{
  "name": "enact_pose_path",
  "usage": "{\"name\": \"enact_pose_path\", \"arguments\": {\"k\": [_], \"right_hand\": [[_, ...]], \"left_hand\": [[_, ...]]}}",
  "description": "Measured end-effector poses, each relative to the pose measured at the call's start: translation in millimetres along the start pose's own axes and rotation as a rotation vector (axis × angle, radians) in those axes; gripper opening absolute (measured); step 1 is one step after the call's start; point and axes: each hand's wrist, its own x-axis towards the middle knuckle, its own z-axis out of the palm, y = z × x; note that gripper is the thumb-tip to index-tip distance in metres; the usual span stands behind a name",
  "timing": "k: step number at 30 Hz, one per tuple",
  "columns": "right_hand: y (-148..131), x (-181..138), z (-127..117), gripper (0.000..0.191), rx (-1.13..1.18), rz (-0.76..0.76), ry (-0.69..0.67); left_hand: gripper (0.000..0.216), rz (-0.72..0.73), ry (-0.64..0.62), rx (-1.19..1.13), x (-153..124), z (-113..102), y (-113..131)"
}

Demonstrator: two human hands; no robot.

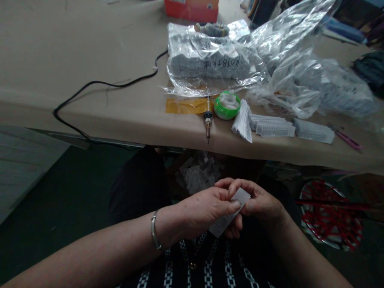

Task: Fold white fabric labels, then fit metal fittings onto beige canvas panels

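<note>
Both my hands meet in my lap, below the table edge. My left hand (204,210) pinches a small white printed label (229,212) with thumb over its top. My right hand (261,204) closes its fingers on the same label from the right. A silver bangle (154,231) sits on my left wrist. Beyond my hands, a loose heap of small clear pieces (198,174) lies in my lap.
On the tan table (90,72): a soldering iron (207,120) overhanging the edge, its black cord (99,86), a green tin (227,105), stacks of white labels (270,127), clear bags of labels (210,60), an orange box (192,9), pink scissors (346,139). A red-wire basket (330,214) stands low at right.
</note>
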Motion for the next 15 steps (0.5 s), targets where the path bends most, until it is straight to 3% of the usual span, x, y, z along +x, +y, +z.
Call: {"name": "enact_pose_path", "arguments": {"k": [3, 7, 11, 15], "right_hand": [[-2.1, -0.4, 4.2, 0.029, -0.084, 0.009, 0.019], [-2.8, -6.4, 15.2, 0.042, -0.269, 0.033, 0.188], [-1.8, -20.1, 26.6, 0.056, -0.637, -0.134, 0.291], [-1.2, -27.9, 35.6, 0.052, -1.108, -0.26, 0.371]], "left_hand": [[0.033, -0.019, 0.006, 0.002, -0.2, 0.2, -1.8], [0.031, -0.037, 0.012, -0.035, -2.7, -2.1, -5.3], [0.032, -0.023, 0.02, -0.104, -10.0, -4.8, -11.2], [0.033, -0.031, 0.037, -0.157, -16.7, -5.2, -19.2]]}}
